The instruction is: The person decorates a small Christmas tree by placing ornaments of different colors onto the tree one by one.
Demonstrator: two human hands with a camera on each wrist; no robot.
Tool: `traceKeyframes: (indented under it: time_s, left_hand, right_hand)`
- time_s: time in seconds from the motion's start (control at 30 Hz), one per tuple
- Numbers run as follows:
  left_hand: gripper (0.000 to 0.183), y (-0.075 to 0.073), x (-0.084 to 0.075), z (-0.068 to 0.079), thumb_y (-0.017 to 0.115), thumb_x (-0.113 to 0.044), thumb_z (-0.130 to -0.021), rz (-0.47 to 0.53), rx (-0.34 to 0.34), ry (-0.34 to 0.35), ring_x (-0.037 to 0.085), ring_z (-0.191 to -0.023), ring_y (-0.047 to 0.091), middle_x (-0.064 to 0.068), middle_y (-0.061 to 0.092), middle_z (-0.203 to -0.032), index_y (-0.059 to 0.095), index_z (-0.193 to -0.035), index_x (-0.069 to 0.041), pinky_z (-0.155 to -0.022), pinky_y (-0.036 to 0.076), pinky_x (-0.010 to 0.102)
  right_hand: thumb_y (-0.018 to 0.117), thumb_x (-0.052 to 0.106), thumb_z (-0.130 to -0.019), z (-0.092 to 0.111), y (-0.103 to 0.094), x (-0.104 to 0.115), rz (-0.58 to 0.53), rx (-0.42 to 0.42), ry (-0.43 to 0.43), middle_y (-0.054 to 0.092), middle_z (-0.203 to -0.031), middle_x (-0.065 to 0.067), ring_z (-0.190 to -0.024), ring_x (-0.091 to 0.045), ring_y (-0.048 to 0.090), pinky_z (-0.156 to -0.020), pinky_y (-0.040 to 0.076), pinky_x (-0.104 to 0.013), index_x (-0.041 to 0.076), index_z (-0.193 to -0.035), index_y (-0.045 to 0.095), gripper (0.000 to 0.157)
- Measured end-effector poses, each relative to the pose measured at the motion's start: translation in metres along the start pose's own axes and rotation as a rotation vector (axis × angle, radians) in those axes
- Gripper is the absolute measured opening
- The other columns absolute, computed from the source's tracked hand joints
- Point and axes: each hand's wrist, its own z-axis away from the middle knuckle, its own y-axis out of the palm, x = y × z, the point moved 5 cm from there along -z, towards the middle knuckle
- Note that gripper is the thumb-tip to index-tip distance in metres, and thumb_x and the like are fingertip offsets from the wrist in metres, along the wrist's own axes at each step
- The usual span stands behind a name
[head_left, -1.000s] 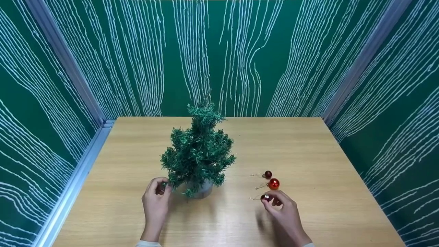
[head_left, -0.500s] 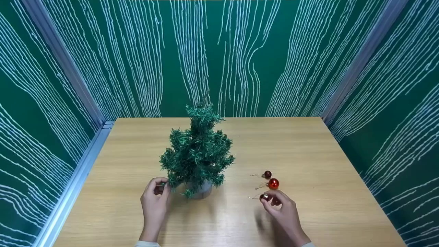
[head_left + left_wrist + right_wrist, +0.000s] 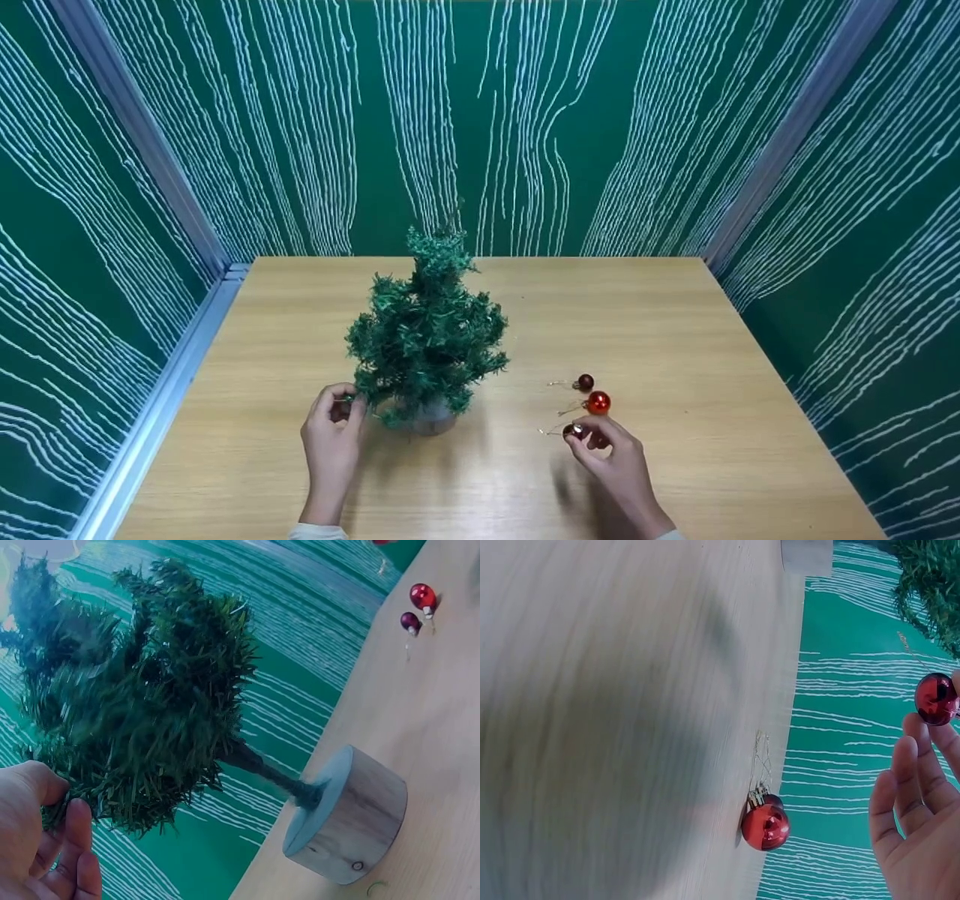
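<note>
A small artificial Christmas tree [image 3: 427, 330] stands left of centre on the table, on a round wooden base [image 3: 364, 821]. At its lower left, my left hand [image 3: 328, 442] pinches the tip of a green branch between thumb and fingers; the left wrist view shows the grip too. My right hand [image 3: 621, 469] holds a shiny red bauble [image 3: 934, 699] at its fingertips, above the table. From that bauble a thin gold thread loop extends toward the tree. Farther back lie a bright red bauble [image 3: 598, 403] and a smaller dark red bauble [image 3: 585, 382], each with a thread.
The light wooden table [image 3: 637, 315] is bounded by green walls [image 3: 495, 150] with white wavy lines. Metal posts [image 3: 142, 127] mark the corners. A small green scrap [image 3: 376, 886] lies by the tree's base in the left wrist view.
The tree has shifted slightly left and its branches have turned a little, with my left hand moving left too. My right hand and its bauble have drifted slightly left.
</note>
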Motion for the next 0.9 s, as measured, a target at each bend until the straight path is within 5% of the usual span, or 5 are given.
traceKeyframes:
  time_s: [0.4,0.77,0.9]
  left_hand:
    - [0.015,-0.002,0.002,0.003,0.068,-0.007,-0.091,-0.015,-0.005,0.034,0.014,-0.079,0.056,0.004,0.063,-0.093,0.065,-0.105,-0.007,-0.070,0.047,0.022]
    - [0.022,-0.007,-0.021,0.011,0.071,0.000,-0.086,-0.050,-0.124,0.230,0.013,-0.098,0.048,0.007,0.059,-0.105,0.064,-0.106,-0.004,-0.083,0.039,0.031]
    - [0.020,-0.004,-0.037,0.015,0.072,0.002,-0.084,-0.037,-0.179,0.351,0.015,-0.097,0.049,0.008,0.062,-0.103,0.066,-0.102,-0.004,-0.082,0.040,0.031]
  right_hand:
    - [0.083,0.001,-0.073,-0.002,0.006,0.000,0.014,0.027,0.000,0.068,-0.084,0.011,-0.066,-0.006,0.058,-0.060,0.050,-0.019,0.016,-0.091,0.071,0.026]
    - [0.083,0.002,-0.073,-0.001,0.005,0.007,0.016,0.017,-0.036,0.070,-0.084,0.007,-0.066,-0.003,0.057,-0.059,0.051,-0.020,0.013,-0.092,0.071,0.025]
    - [0.083,0.002,-0.073,-0.001,0.007,0.007,0.016,0.028,-0.032,0.070,-0.085,0.007,-0.067,-0.002,0.057,-0.060,0.051,-0.020,0.013,-0.093,0.071,0.026]
